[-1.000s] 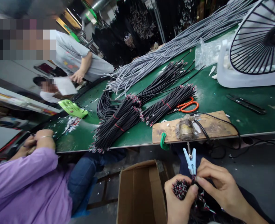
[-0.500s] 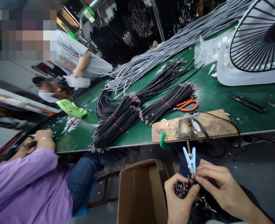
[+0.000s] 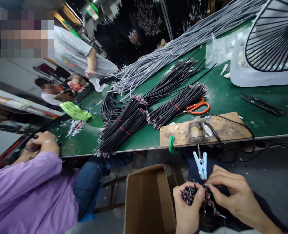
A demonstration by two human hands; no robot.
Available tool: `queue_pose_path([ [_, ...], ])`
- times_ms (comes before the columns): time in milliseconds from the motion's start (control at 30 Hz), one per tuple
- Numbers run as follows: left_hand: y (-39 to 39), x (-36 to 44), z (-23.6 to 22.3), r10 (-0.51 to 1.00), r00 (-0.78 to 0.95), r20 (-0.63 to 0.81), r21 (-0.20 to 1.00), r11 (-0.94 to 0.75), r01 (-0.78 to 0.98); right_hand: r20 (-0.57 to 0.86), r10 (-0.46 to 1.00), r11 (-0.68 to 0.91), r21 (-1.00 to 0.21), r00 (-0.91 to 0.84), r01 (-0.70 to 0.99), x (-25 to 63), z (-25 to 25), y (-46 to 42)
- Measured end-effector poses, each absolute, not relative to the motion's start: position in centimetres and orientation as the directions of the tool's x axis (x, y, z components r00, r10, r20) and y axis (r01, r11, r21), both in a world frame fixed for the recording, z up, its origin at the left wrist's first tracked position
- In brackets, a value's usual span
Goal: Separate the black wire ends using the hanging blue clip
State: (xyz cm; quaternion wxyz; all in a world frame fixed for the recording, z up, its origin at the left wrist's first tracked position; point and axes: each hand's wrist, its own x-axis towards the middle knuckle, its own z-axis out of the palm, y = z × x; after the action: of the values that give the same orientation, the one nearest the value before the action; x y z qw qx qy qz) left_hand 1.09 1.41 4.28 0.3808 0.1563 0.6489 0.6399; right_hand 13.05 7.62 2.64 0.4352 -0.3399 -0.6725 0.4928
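My left hand [image 3: 186, 211] is closed round a bundle of black wires [image 3: 189, 196] with red and white stripped ends pointing up. My right hand [image 3: 231, 193] pinches at the wire ends beside it, fingertips pressed together next to my left thumb. A light blue clothespin [image 3: 200, 165] stands upright just above both hands, below the table edge. A wooden board [image 3: 222, 128] with a solder pot [image 3: 195, 132] lies on the green table [image 3: 231, 97] straight above.
Tied black wire bundles [image 3: 124, 125], grey cables [image 3: 173, 52], orange scissors [image 3: 198, 107], a white fan [image 3: 270, 42] and black cutters [image 3: 261, 104] lie on the table. An open cardboard box [image 3: 146, 198] sits left of my hands. A person in a purple sleeve [image 3: 29, 191] works at left; others stand behind.
My hands stay at the wire ends, the right fingers shifting slightly. The view drifted a little. The person in grey at the back lowered a white sheet to the table.
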Motion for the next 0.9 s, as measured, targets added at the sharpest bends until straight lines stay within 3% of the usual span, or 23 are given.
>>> queue_pose_path([
  [233, 0.3, 0.0, 1.5, 0.774, -0.581, -0.252, 0.968, 0.207, -0.143, 0.016, 0.919, -0.030, -0.993, -0.393, -0.110, 12.8, 2.4, 7.8],
  [333, 0.3, 0.0, 1.3, 0.788, -0.556, -0.263, 0.961, 0.163, -0.225, 0.019, 0.932, -0.061, -0.976, -0.361, -0.208, 12.3, 2.7, 7.7],
  [600, 1.3, 0.0, 2.3, 0.826, -0.487, -0.283, 0.911, 0.073, -0.406, 0.345, 0.928, 0.335, -0.938, -0.144, -0.092, 11.6, 2.1, 6.2],
  [733, 1.4, -0.3, 2.4, 0.838, -0.410, -0.361, 0.865, 0.137, -0.484, 0.468, 0.847, 0.475, -0.879, -0.251, -0.034, 12.3, 1.6, 6.5],
  [800, 1.5, -0.4, 2.6, 0.855, -0.366, -0.367, 0.854, 0.154, -0.496, 0.370, 0.844, 0.359, -0.928, -0.387, -0.105, 12.8, 1.8, 7.1],
  [900, 1.8, -0.5, 3.1, 0.885, -0.374, -0.279, 0.905, 0.112, -0.409, 0.152, 0.839, 0.057, -0.979, -0.523, -0.194, 13.2, 2.4, 8.3],
])
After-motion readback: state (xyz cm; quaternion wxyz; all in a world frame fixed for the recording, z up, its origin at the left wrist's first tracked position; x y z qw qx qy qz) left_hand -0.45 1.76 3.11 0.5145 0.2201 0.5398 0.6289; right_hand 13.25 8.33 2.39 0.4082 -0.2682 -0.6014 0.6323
